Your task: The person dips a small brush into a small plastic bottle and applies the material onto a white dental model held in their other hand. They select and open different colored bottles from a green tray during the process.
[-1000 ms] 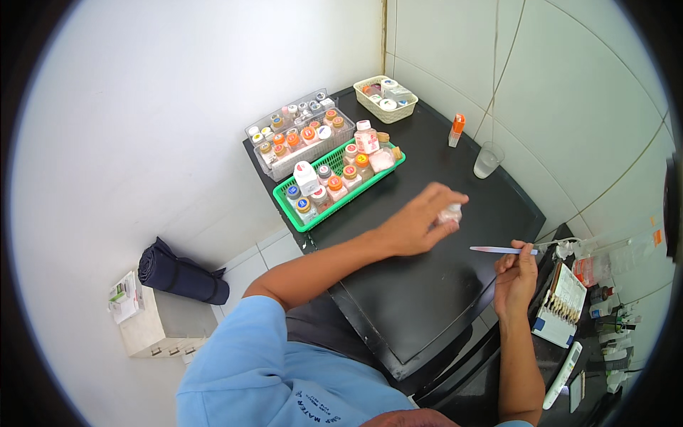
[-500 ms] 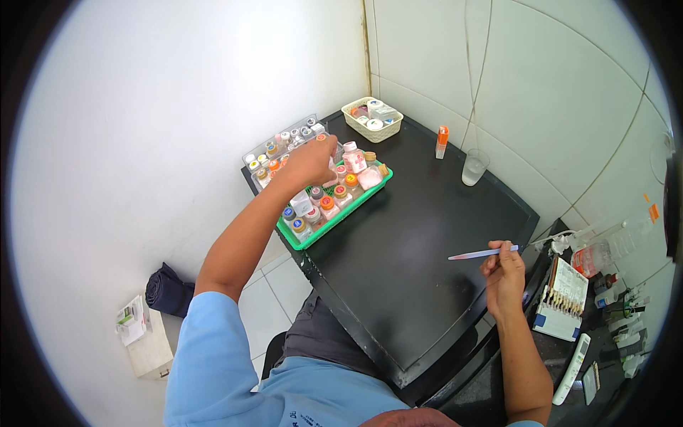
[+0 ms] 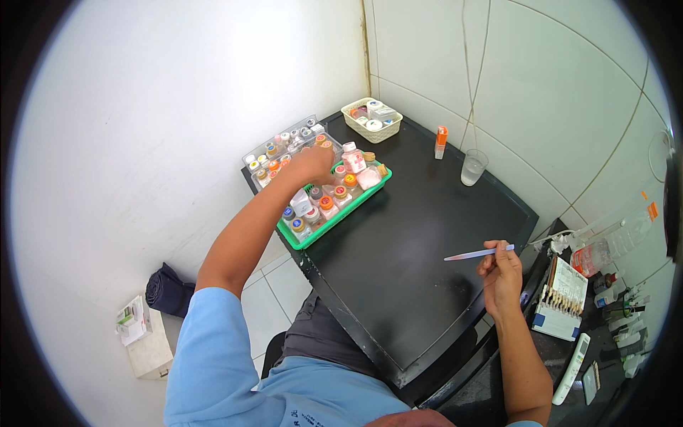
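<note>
My left hand (image 3: 313,165) reaches down into the green basket (image 3: 329,226), among small jars with coloured caps. Its fingers are bent and closed downward, and what lies between them is hidden behind the hand. In the basket next to it stands a pink jar with a white cap (image 3: 352,159). A jar with an orange cap (image 3: 326,203) is near my wrist. Over the right part of the black table, my right hand (image 3: 502,281) pinches a slim pale-violet stick-like tool (image 3: 478,254) with a reddish end. The tool lies nearly level and points left.
Clear racks of small bottles (image 3: 284,146) stand behind the basket. A cream basket of jars (image 3: 384,134) is at the far corner. An orange-and-white box (image 3: 441,142) and a cup of cloudy liquid (image 3: 473,169) stand at the back right. A tooth-shade guide (image 3: 560,302) lies right.
My left hand has sunk slightly lower into the green basket, its fingers drawn more tightly in. My right hand and the slim tool have shifted a little to the left.
</note>
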{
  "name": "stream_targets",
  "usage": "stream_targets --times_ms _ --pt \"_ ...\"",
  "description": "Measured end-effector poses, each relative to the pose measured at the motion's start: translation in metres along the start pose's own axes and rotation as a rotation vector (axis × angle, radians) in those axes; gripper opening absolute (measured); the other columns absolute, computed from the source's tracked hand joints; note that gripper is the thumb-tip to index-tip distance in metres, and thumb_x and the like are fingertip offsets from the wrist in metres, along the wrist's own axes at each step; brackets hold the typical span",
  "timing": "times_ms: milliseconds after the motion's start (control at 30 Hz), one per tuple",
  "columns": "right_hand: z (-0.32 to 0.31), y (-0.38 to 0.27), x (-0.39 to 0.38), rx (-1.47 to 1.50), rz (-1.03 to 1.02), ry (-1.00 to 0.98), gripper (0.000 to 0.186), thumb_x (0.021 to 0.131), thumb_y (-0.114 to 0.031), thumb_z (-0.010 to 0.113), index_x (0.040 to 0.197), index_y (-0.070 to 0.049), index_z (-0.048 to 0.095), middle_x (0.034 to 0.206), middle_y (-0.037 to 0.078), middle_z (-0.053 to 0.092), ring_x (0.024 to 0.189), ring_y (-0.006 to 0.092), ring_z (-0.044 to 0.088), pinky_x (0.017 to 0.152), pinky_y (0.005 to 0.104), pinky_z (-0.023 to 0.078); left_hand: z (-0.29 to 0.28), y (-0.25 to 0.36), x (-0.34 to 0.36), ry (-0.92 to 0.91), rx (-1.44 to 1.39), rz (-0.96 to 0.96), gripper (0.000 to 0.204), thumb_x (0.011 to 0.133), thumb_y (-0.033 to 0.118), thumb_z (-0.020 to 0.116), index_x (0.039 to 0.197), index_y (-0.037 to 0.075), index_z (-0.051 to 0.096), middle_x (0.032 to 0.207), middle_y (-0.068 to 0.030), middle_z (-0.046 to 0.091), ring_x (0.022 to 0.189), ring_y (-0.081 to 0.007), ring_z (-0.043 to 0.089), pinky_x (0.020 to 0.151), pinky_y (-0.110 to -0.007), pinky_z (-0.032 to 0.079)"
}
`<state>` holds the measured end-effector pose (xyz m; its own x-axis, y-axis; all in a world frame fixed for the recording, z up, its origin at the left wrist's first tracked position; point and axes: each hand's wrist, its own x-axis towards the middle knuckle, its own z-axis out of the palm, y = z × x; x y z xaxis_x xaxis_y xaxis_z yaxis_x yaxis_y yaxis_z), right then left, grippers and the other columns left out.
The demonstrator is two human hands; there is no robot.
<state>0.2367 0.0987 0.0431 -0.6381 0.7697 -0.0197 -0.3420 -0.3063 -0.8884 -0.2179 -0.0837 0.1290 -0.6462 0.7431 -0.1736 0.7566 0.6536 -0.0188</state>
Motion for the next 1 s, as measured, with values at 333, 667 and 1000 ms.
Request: stream_targets --times_ms 333,667,1000 --pt "0.001 0.002 0.000 -0.005 0.007 -0.020 0.035 0.123 -0.032 0.061 0.120 0.000 0.075 0.083 0.002 0.065 0.076 0.0127 0.062 0.072 0.0276 0.052 0.023 -0.029 0.049 0.088 -0.203 0.196 0.053 0.080 0.032 0.101 0.120 0.005 0.080 0.117 -0.0120 0.085 0.111 -0.0321 0.081 0.096 -0.045 0.064" --pt "0.003 0.001 0.000 -0.033 0.020 -0.038 0.035 0.123 -0.032 0.061 0.120 0.000 0.075 0.084 0.002 0.065 0.076 0.0129 0.063 0.072 0.0277 0.053 0.024 -0.021 0.054 0.049 -0.256 0.170 0.046 0.075 0.019 0.105 0.111 0.004 0.080 0.108 -0.0100 0.085 0.103 -0.0253 0.081 0.090 -0.040 0.064" --pt "0.005 0.002 0.000 -0.025 0.037 -0.050 0.036 0.123 -0.032 0.060 0.121 0.001 0.075 0.084 0.002 0.066 0.076 0.0133 0.063 0.073 0.0285 0.054 0.010 -0.036 0.053 0.064 -0.273 0.121 0.044 0.073 0.024 0.100 0.110 0.008 0.083 0.113 -0.0139 0.084 0.106 -0.0308 0.080 0.093 -0.044 0.064"
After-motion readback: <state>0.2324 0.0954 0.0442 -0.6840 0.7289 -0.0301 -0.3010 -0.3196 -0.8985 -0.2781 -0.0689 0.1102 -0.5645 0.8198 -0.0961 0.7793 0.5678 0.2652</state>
